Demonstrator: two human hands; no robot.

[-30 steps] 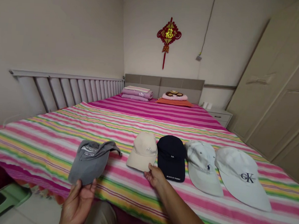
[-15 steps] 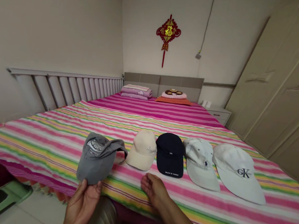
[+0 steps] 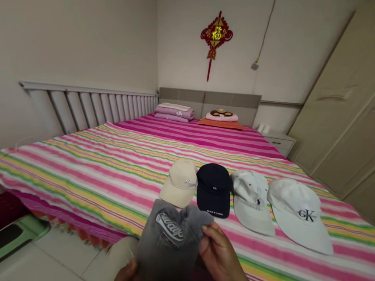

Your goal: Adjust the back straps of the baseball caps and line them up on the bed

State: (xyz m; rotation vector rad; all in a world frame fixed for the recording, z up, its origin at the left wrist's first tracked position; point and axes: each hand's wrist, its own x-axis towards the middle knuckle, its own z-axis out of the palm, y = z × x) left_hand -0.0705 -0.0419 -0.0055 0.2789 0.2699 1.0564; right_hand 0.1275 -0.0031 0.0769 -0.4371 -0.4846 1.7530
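Note:
A grey baseball cap [image 3: 167, 246] with white lettering is held up close to me, over the bed's front edge. My right hand [image 3: 219, 256] pinches its right side between thumb and fingers. Low in the view, my left hand [image 3: 126, 275] grips the cap's brim at the left; most of that hand is hidden or cut off. Behind it, in a row on the bed, lie a cream cap [image 3: 180, 183], a navy cap [image 3: 214, 189], a pale grey cap [image 3: 252, 200] with a small rider logo, and a white cap [image 3: 299, 214] marked CK.
The striped bedspread [image 3: 108, 165] covers the bed. Folded bedding [image 3: 174, 112] and a pillow stack [image 3: 221, 117] lie by the headboard [image 3: 180, 96]. A green stool [image 3: 17, 235] stands at lower left, a radiator [image 3: 90, 108] along the left wall, a wardrobe [image 3: 347, 109] at right.
The grey cap has left the bed and come nearer and to the right. My right hand, free before, now holds its side; my left hand has moved lower and right.

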